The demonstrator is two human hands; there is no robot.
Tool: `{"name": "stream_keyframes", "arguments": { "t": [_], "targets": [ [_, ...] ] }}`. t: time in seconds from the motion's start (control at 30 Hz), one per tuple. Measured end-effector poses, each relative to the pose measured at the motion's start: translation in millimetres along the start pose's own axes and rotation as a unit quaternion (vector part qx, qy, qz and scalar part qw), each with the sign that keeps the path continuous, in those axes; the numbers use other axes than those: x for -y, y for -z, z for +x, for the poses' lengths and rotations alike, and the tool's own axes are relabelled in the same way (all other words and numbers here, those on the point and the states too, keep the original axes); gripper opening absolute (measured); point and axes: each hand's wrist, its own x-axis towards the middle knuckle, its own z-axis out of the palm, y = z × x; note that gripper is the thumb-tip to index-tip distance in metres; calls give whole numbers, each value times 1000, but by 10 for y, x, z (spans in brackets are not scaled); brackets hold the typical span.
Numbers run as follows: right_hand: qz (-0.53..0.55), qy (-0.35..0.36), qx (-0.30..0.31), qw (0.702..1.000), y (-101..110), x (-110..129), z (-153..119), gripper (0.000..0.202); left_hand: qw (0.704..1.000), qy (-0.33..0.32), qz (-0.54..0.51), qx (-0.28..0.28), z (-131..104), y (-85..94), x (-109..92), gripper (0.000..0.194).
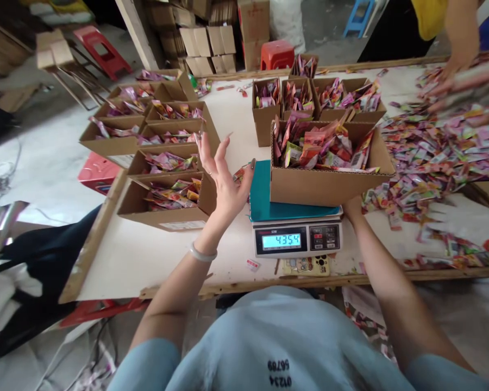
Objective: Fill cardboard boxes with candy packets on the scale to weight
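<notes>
My left hand point(226, 176) is raised beside the left edge of the scale, fingers spread and holding nothing. A small sachet point(239, 174) shows behind its thumb. The digital scale point(297, 239) has a teal plate and reads about 435.4. An open cardboard box point(330, 187), filled with colourful sachets point(318, 144), sits over the plate and overhangs it on the right. My right hand point(352, 207) is at the box's lower right corner, against or under it. Its fingers are hidden by the box.
Filled cardboard boxes point(163, 217) stand at the left; others point(264, 117) stand behind the scale. Loose sachets point(436, 149) cover the table's right side, where another person's hands point(464, 92) work, blurred. A patterned phone-like object point(305, 266) lies below the scale.
</notes>
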Motion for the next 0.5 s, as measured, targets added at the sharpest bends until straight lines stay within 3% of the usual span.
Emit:
{"name": "stream_keyframes", "arguments": {
  "t": [0.1,0.2,0.3,0.43,0.5],
  "targets": [
    [15,-25,12,999,-50,-90,-137,27,1000,4,-6,-3,-27,-11,-1,69],
    [36,-26,-10,999,153,-159,-160,21,1000,-6,-9,-17,-32,-29,-29,65],
    [52,-34,-89,994,742,-186,-2,15,1000,-9,-22,-14,-2,-64,-91,62],
    [72,-27,-355,932,1801,-18,183,15,998,0,-59,-9,83,-174,-213,60],
    [89,20,-389,917,2180,159,136,10,997,-13,-73,-6,125,-246,-272,60]
  ]
}}
